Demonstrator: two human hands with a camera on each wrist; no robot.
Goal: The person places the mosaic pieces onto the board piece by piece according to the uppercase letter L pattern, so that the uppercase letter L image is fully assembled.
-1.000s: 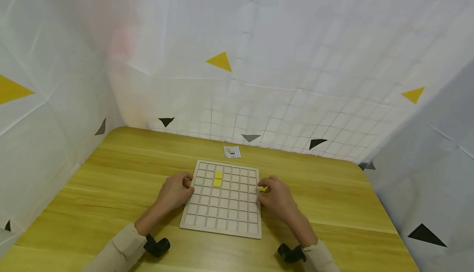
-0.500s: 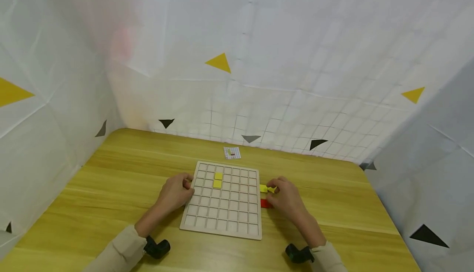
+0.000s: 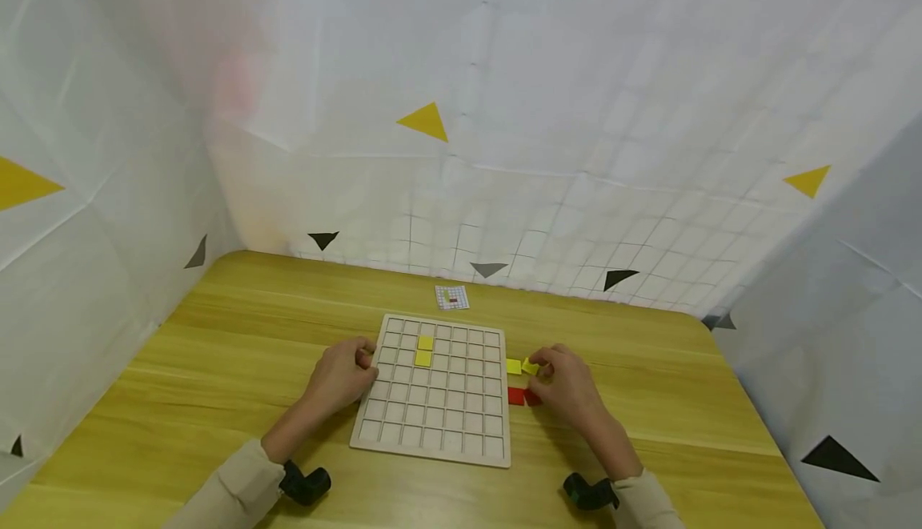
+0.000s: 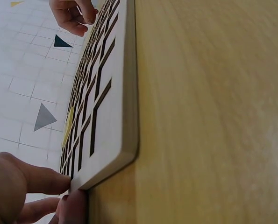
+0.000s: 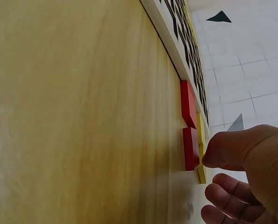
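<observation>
A pale wooden grid board (image 3: 432, 409) lies on the table, with two yellow tiles (image 3: 424, 350) set in its upper left part. Thumb and fingers of my left hand (image 3: 342, 370) hold the board's left edge; in the left wrist view they touch its rim. My right hand (image 3: 565, 385) hovers just right of the board, fingers loosely bent and thumb apart, by two loose yellow tiles (image 3: 514, 366) and two red tiles (image 3: 515, 396). It partly hides the outer tiles. In the right wrist view the thumb is nearest a yellow tile (image 5: 201, 172), and the red tiles (image 5: 191, 148) lie end to end.
Behind the board lies a small printed card (image 3: 452, 297) with a grid pattern. White sheeting (image 3: 562, 217) with triangles walls the table's back and sides. Dark wrist cameras (image 3: 306, 484) sit at both cuffs.
My right hand has moved right, away from the board's edge, uncovering the red tiles and more of the yellow ones. The left hand has stayed at the board.
</observation>
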